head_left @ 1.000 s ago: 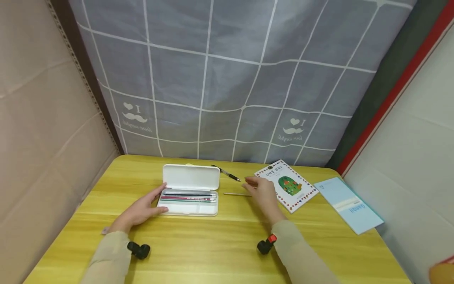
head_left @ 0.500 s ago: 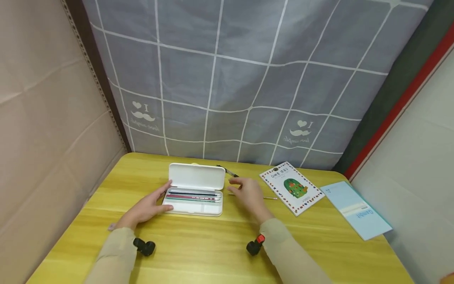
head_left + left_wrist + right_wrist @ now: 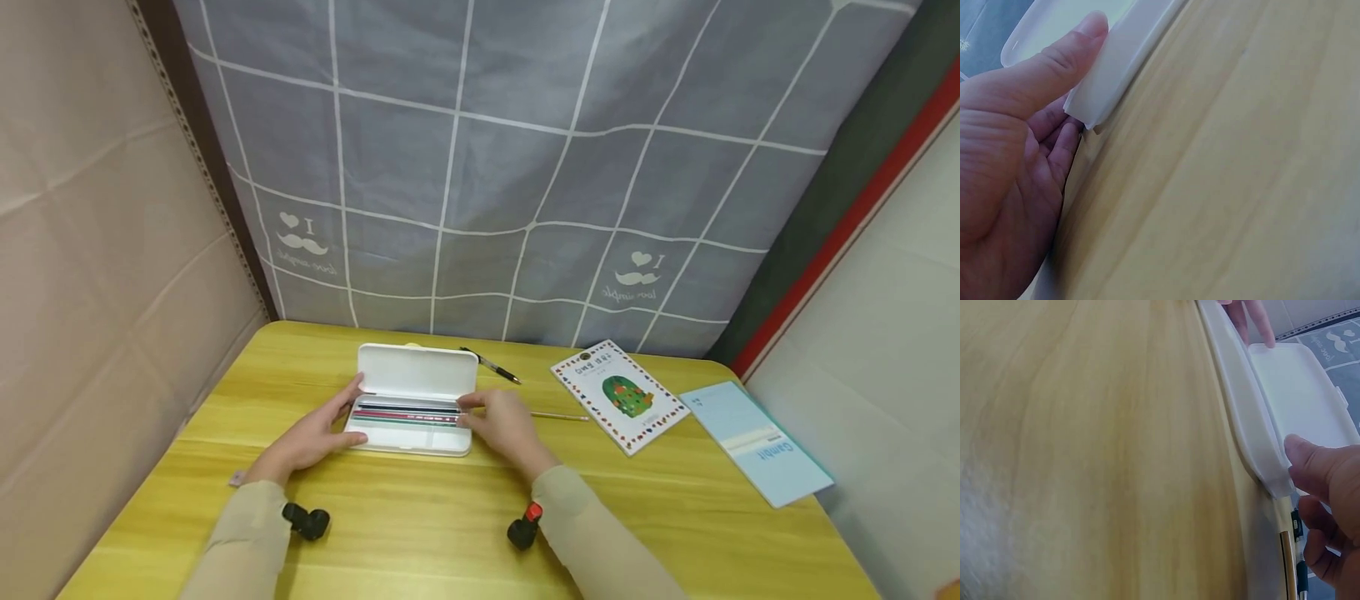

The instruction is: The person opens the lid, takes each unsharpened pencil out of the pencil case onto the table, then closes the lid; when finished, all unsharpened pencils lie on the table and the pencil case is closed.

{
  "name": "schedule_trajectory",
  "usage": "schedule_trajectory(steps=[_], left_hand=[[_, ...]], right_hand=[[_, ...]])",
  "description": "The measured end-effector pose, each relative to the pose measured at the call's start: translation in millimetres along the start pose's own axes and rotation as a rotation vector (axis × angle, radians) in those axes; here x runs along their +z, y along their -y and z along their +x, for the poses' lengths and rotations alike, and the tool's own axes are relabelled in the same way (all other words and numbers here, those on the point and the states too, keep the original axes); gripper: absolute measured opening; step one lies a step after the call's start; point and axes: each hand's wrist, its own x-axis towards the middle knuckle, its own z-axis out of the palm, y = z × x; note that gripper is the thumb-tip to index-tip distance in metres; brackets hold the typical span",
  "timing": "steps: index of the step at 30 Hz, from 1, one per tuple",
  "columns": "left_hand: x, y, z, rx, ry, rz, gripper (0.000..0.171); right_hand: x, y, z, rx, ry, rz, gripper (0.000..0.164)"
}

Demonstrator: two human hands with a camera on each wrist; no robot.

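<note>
A white pencil case [image 3: 393,448] stands with its lid [image 3: 417,372] raised, and several pencils [image 3: 405,415] lie inside. My left hand [image 3: 306,433] holds its left end, thumb over the near rim and fingers around the far side. At the right end, my right hand [image 3: 504,425] has thumb and index tips over the pencils' ends; I cannot tell whether they pinch anything. In the right wrist view that thumb overlaps the case's rim [image 3: 1244,394], with the other fingers curled outside it. Partly behind the right hand, a single pencil [image 3: 561,415] lies on the table.
A black pen [image 3: 501,371] lies behind the case, to its right. Farther right are a white booklet [image 3: 600,423] with a green picture and a light blue notebook [image 3: 753,446]. A small pale piece [image 3: 237,478] lies by the left sleeve. A grey curtain [image 3: 480,183] hangs behind the table.
My right hand has moved left from above the loose pencil to the right end of the pencil case, uncovering part of the pencil. My left hand keeps its hold on the case.
</note>
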Motion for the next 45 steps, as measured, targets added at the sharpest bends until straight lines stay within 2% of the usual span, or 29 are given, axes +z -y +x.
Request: schedule_trajectory(steps=[6, 13, 26, 31, 41, 45], left_hand=[[-0.1, -1.3, -1.0, 0.016, -0.004, -0.015, 0.103], [-0.1, -1.9, -0.3, 0.016, -0.002, -0.027, 0.104], [3.1, -1.6, 3.2, 0.043, -0.002, -0.064, 0.106], [3.3, -1.2, 2.8, 0.04, -0.005, -0.071, 0.107], [3.9, 1.0, 2.6, 0.048, -0.015, -0.069, 0.108], [5.0, 2.2, 3.6, 0.053, -0.012, -0.09, 0.108]], right_hand=[[3, 5, 1, 0.007, 0.041, -0.049, 0.027], [6, 10, 6, -0.004, 0.056, -0.167, 0.027], [12, 8, 0, -0.065, -0.011, -0.205, 0.017], [14, 11, 1, -0.057, -0.009, -0.225, 0.013], [14, 13, 8, 0.015, 0.027, -0.123, 0.006], [15, 13, 8, 0.019, 0.032, -0.117, 0.005]])
